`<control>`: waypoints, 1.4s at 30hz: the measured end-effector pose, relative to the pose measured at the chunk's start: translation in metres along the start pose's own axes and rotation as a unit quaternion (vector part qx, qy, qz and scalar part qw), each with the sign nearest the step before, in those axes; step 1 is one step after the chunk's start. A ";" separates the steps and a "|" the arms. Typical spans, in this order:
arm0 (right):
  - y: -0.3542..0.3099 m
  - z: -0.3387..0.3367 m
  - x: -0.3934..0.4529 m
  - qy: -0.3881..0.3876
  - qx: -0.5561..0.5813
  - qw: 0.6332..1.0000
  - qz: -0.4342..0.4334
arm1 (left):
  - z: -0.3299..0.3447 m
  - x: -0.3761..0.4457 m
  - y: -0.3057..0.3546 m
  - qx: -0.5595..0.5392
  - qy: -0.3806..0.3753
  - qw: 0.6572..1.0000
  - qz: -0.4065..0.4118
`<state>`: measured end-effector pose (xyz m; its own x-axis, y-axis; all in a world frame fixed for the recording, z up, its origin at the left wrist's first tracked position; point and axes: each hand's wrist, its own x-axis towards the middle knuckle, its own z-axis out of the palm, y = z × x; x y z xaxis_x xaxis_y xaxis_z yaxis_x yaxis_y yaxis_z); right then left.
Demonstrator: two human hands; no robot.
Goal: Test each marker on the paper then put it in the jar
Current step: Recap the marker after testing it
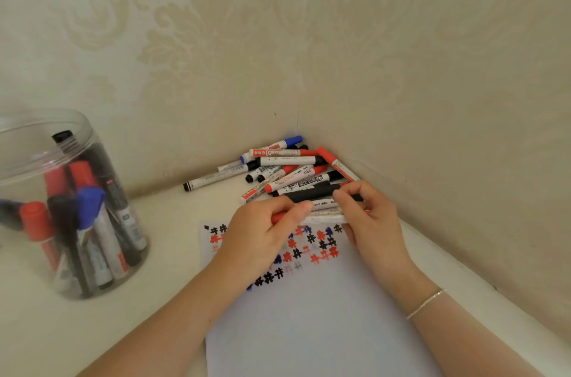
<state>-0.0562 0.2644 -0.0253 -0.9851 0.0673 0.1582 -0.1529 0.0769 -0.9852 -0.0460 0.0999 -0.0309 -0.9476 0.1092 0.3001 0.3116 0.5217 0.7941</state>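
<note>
The paper (309, 315) carries rows of hand-drawn "#"-like test marks in black, red and blue, running beneath and between the left hand (262, 231) and the right hand (367, 222). Just beyond the fingers, the heaped markers (287, 172) bear printed labels on their white barrels, with red bands and what look like Chinese characters, but the print is too small and blurred to read.

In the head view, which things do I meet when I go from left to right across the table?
Jar with markers → left hand → red marker held in both hands → right hand → bracelet.
</note>
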 end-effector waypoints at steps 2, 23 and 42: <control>-0.008 0.005 -0.005 -0.005 0.010 1.000 -0.014 | -0.002 -0.002 0.004 -0.023 0.015 0.999 -0.018; -0.150 0.167 0.024 -0.245 0.167 0.953 0.058 | -0.181 0.018 0.106 0.119 0.377 0.900 0.184; -0.017 0.178 0.068 -0.251 -0.584 0.638 -0.434 | -0.240 -0.011 0.061 0.383 0.198 0.902 -0.015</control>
<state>-0.1347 0.0902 -0.0097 -0.5148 -0.8099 0.2813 -0.7843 0.5773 0.2270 -0.0002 -0.0723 0.1408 -0.8082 -0.1466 0.5704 0.0022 0.9678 0.2517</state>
